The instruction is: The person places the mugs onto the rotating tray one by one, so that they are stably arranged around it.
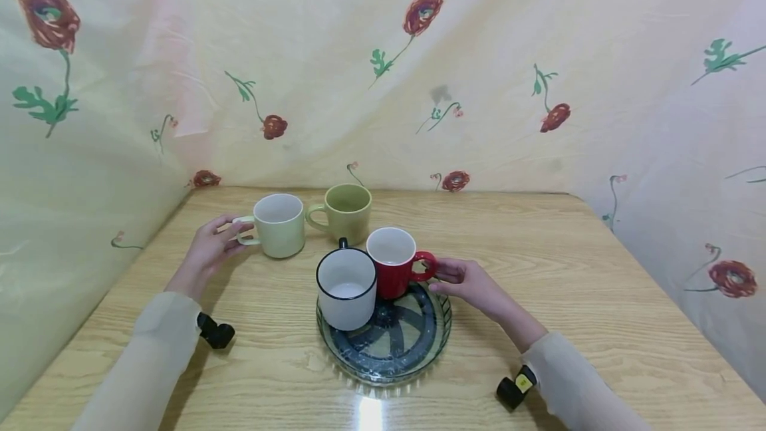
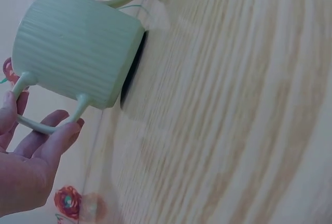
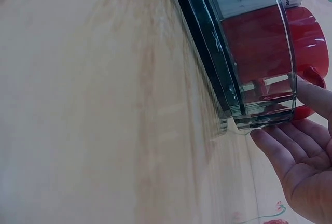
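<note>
A pale green ribbed mug [image 1: 281,231] stands at the back left of the wooden table. My left hand [image 1: 215,245] holds it by the handle, fingers curled about the loop, as the left wrist view also shows. A red mug [image 1: 392,278] with a white inside stands in a round clear glass dish [image 1: 444,331], beside a white mug [image 1: 347,294] with a dark rim. At the red mug's handle is my right hand [image 1: 469,281], its fingers loosely extended near the dish's rim. In the right wrist view, the glass partly covers the fingertips.
An olive-green mug [image 1: 349,215] stands behind the dish, its handle towards the pale green mug. Flower-printed cloth [image 1: 335,85] hangs along the table's back and sides. Bare wood [image 1: 568,265] lies right of the right hand.
</note>
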Demonstrator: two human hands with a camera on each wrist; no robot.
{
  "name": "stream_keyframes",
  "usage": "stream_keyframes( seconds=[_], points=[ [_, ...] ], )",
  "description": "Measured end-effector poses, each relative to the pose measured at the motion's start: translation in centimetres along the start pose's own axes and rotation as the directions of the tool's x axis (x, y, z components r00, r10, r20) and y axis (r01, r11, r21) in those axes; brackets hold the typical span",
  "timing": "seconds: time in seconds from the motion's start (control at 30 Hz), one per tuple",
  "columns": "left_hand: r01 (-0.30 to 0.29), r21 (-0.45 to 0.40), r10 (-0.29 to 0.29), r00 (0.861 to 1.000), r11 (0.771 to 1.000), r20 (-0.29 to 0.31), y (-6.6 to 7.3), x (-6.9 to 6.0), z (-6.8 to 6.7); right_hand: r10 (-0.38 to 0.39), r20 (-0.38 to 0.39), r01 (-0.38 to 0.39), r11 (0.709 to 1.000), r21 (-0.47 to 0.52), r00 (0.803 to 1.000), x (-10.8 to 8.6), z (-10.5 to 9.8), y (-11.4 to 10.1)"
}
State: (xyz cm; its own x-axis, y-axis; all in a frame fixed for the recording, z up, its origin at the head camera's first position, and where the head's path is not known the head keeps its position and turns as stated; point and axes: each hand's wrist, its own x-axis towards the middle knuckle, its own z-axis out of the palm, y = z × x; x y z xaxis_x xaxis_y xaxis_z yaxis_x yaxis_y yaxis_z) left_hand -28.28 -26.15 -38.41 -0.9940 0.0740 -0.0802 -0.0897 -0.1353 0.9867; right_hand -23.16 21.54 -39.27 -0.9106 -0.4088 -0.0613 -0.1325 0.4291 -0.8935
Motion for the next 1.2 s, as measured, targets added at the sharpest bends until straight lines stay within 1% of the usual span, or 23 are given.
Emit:
stream_keyframes(
  seconds=[0.17,0.4,0.5,0.6,0.7,0.8,0.93,1.07,1.2],
  points=[
    [-0.008,-0.012,0.008,1.000,1.000,-0.009,0.1,-0.5,0.1,0.000,0.000,0.000,1.000,0.009,1.000,0.0,0.0,0.0],
    [-0.010,0.015,0.010,1.000,1.000,-0.024,0.2,-1.2,0.4,-0.011,0.015,0.011,1.000,0.002,1.000,0.0,-0.1,0.2],
    [-0.018,-0.014,0.017,1.000,1.000,-0.026,0.4,-1.6,0.5,-0.018,0.027,0.018,1.000,0.002,0.999,0.0,-0.3,0.3],
    [-0.039,-0.066,0.038,0.999,0.997,-0.024,0.7,-2.1,0.6,-0.022,0.036,0.022,1.000,0.006,0.999,0.0,-0.3,0.4],
    [-0.064,-0.108,0.061,0.998,0.992,-0.028,1.4,-2.8,0.8,-0.025,0.044,0.024,1.000,0.004,0.999,0.0,-0.4,0.5],
    [-0.084,-0.124,0.081,0.996,0.989,-0.032,2.3,-3.7,1.4,-0.030,0.056,0.030,1.000,-0.001,0.998,-0.1,-0.5,0.4],
    [-0.110,-0.135,0.109,0.994,0.985,-0.020,3.3,-5.0,2.1,-0.047,0.109,0.048,0.999,0.001,0.993,-0.3,-0.9,0.3],
    [-0.130,-0.145,0.132,0.991,0.981,0.008,4.1,-6.0,2.4,-0.045,0.185,0.042,0.999,0.019,0.982,-0.6,-1.5,0.5],
    [-0.134,-0.121,0.138,0.990,0.984,0.027,4.6,-6.9,2.7,-0.038,0.247,0.030,0.999,0.037,0.968,-0.8,-1.9,0.8]
  ],
)
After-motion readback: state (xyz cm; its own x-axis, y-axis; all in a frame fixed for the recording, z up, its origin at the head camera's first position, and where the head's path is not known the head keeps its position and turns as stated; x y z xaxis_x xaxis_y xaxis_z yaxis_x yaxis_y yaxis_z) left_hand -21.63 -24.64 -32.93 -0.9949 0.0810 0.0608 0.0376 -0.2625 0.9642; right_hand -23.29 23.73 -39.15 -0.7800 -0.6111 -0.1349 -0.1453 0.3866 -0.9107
